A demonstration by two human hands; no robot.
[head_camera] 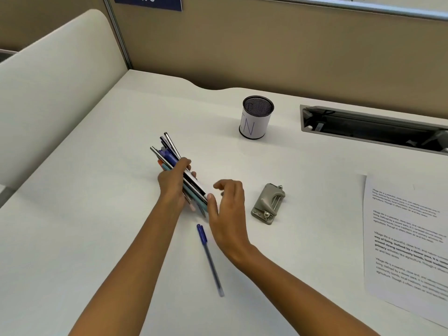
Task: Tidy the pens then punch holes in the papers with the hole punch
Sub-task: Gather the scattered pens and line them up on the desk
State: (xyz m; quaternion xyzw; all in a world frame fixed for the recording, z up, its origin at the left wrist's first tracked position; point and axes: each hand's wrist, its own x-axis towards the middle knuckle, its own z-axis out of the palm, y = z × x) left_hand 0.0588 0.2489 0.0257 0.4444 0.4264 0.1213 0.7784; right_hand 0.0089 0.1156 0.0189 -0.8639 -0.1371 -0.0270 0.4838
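Observation:
My left hand [172, 183] is closed around a bundle of pens [169, 155] held slanted just above the white desk [97, 214], tips pointing back left. My right hand [226, 209] is spread flat with fingers apart, its thumb touching the near end of the bundle. One blue pen [209, 258] lies loose on the desk between my forearms. A mesh pen cup [257, 117] with a white paper label stands upright farther back. The grey hole punch [268, 203] lies right of my right hand. Printed papers [407, 238] lie at the right edge.
A recessed cable tray [373, 128] is cut into the desk at the back right. A beige partition wall [266, 49] runs behind the desk, and a cream divider panel [53, 93] bounds the left side.

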